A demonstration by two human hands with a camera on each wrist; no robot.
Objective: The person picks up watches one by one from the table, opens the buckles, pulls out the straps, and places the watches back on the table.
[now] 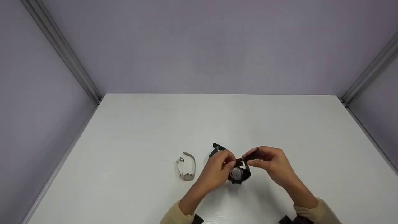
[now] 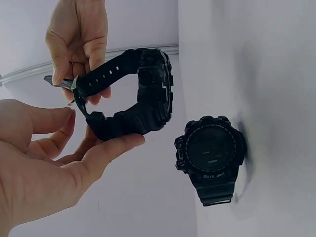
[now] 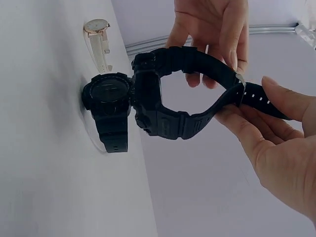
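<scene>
My two hands hold a black sports watch (image 1: 238,173) a little above the white table (image 1: 130,124), its silver case back facing up. My left hand (image 1: 229,160) grips one strap between thumb and fingers (image 2: 101,133). My right hand (image 1: 248,158) pinches the other strap's end at the buckle (image 3: 244,98). The straps form a closed loop (image 2: 148,94) between the hands. A second black watch (image 2: 210,153) lies on the table just behind the held one (image 3: 108,98), mostly hidden by my left hand in the head view.
A beige-strapped watch with a gold case (image 1: 187,168) rests on the table to the left of my hands (image 3: 98,39). Lilac walls with metal corner rails (image 1: 62,49) enclose the table on three sides.
</scene>
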